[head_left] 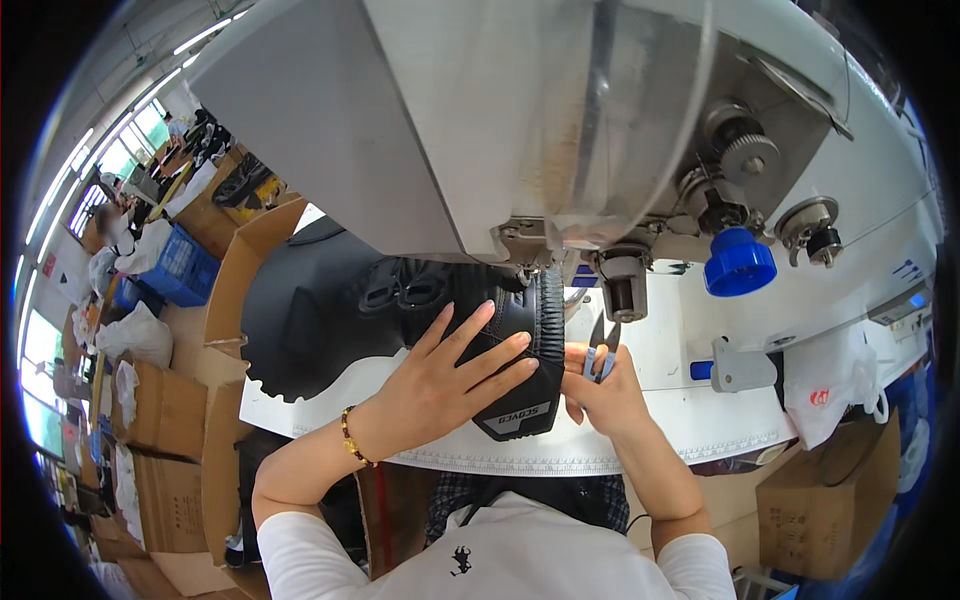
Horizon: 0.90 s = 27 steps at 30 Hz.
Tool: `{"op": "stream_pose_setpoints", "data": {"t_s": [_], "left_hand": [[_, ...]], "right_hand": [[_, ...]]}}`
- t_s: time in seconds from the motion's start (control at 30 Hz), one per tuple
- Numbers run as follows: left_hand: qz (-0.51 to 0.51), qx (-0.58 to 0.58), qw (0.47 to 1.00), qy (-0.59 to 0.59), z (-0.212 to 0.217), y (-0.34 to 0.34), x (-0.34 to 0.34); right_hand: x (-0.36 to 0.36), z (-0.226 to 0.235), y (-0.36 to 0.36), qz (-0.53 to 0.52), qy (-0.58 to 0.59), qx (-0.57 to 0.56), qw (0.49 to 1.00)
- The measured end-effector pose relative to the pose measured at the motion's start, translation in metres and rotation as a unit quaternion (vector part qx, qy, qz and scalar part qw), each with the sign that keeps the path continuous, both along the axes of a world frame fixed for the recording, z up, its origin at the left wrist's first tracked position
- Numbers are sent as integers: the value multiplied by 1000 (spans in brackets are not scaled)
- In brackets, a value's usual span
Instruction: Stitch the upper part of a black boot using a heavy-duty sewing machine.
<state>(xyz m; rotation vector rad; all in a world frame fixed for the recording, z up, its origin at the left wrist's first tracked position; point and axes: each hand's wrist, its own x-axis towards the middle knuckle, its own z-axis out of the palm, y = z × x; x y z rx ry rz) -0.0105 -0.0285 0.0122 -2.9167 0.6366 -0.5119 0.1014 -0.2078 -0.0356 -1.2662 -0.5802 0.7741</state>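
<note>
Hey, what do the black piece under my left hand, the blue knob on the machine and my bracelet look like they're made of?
The black piece looks like padded fabric or synthetic leather: matte, with a ribbed stitched edge; which one is unclear. The blue knob looks like moulded plastic, smooth, evenly coloured, ridged around its side. The bracelet on the left hand's wrist is a string of small dark and amber beads, glossy; wood, stone or plastic cannot be told.
</note>
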Motion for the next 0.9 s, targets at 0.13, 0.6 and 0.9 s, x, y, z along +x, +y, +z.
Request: {"op": "stream_pose_setpoints", "data": {"t_s": [0.13,0.6,0.9], "left_hand": [[-21,-13,1000,18,1,10,2],[-31,-43,998,29,-1,10,6],[-28,-82,995,46,0,17,16]], "right_hand": [[-7,1,2,-36,57,32,997],[-6,-13,5,-67,139,48,987],[3,-16,10,-96,143,69,983]]}}
